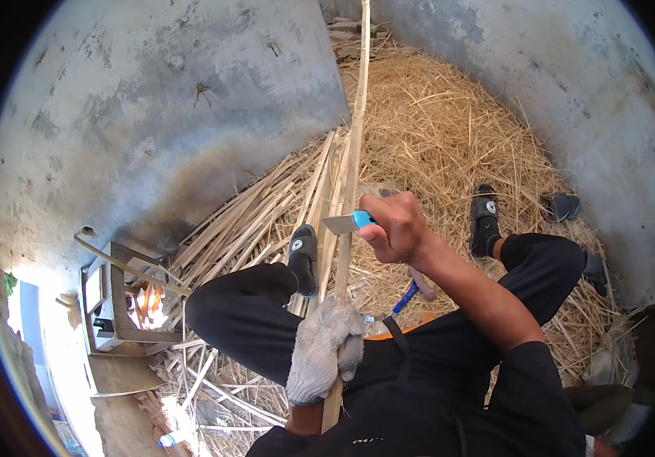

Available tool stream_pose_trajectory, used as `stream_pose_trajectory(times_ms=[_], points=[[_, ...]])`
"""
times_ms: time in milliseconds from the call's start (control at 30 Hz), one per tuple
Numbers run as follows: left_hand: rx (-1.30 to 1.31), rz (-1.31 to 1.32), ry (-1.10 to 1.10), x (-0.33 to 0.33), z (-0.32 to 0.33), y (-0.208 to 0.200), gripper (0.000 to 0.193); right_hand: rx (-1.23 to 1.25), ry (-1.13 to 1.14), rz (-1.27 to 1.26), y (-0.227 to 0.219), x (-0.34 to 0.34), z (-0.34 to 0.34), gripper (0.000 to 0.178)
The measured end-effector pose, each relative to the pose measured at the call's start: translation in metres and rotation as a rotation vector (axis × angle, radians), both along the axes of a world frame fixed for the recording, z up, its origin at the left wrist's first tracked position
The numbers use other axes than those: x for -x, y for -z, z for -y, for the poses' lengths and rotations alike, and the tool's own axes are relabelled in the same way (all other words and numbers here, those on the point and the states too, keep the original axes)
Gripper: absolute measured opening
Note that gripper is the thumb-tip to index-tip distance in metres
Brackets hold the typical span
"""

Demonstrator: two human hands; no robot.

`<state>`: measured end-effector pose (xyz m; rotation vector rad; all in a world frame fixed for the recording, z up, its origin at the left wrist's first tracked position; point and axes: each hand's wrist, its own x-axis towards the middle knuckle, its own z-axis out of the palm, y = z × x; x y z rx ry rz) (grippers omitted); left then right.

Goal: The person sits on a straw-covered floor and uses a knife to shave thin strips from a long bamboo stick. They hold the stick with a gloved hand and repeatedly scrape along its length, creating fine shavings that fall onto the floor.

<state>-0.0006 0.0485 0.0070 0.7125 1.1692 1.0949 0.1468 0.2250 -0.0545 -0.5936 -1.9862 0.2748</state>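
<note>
Walled in by mottled grey plaster (167, 68), seated above loose straw-coloured shavings (449, 107) spread thickly over the floor. Clasping a long, pale, flat wooden strip (359, 99) near the lap with the left hand (320, 350), gloved in off-white knit, with fingers wrapped round it. Gripping a broad-bladed, light-blue-handled knife (358, 221) in the bare right hand (400, 227), with fingers curled tight; holding the blade against or just over the strip, hard to tell which. Resting a black left shoe (303, 259) beside heaped pale strips (243, 213), partly blocking them from view with a bent, black-trousered leg (236, 316). Surrounded also by a blue-handled tool (404, 297) between the legs and, leftward, by a boxy wooden frame (145, 335) with a thin brown stick (133, 268) crossing it.
</note>
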Motion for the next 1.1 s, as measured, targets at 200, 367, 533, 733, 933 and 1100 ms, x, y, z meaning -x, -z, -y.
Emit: stream_pose_trajectory(times_ms=[200,367,533,733,933,1100], points=[[0.055,-0.156,0.016,-0.007,-0.014,-0.006,0.022,-0.149,0.368,0.069,0.057,-0.035,-0.069,0.056],[0.071,-0.069,0.012,-0.003,-0.012,0.010,0.019,0.047,0.534,-0.078,0.073,-0.011,-0.061,0.058],[0.147,-0.087,0.039,-0.012,0.002,0.010,0.023,0.424,1.141,0.103,0.143,-0.096,-0.119,0.063],[0.211,-0.093,-0.103,0.007,-0.003,0.015,0.030,0.539,0.617,-0.075,0.107,-0.093,-0.081,0.060],[0.135,-0.033,-0.013,0.002,-0.007,0.005,0.024,0.210,0.105,-0.043,0.084,-0.044,-0.038,0.052],[0.121,0.003,0.017,0.000,0.001,0.002,0.024,0.006,0.101,-0.080,0.043,-0.029,-0.030,0.052]])
